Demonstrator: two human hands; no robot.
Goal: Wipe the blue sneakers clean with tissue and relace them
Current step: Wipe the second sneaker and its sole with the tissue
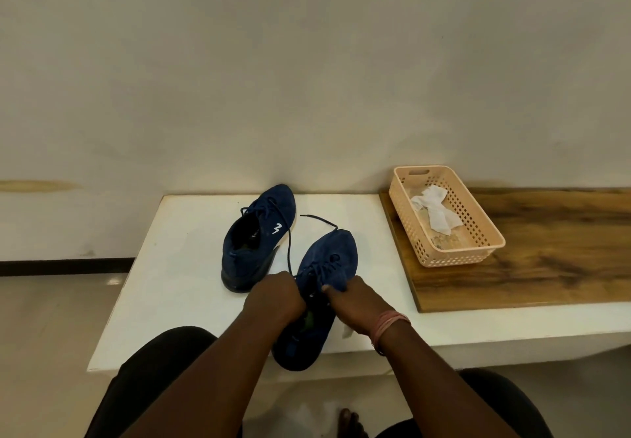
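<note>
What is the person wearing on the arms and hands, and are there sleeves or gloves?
Both forearms are bare, with no sleeves in view and no gloves. The left hand has nothing on it. The right hand has pink-orange bands around its wrist. No rings or watch are visible.

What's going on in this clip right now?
A seated person is relacing the nearer blue sneaker on a white table. The left hand pinches the dark lace, which runs up and trails loose on the table, while the right hand grips the shoe's upper. The other sneaker stands behind, untouched. Used tissue lies in a peach basket on the wooden board to the right.
</note>
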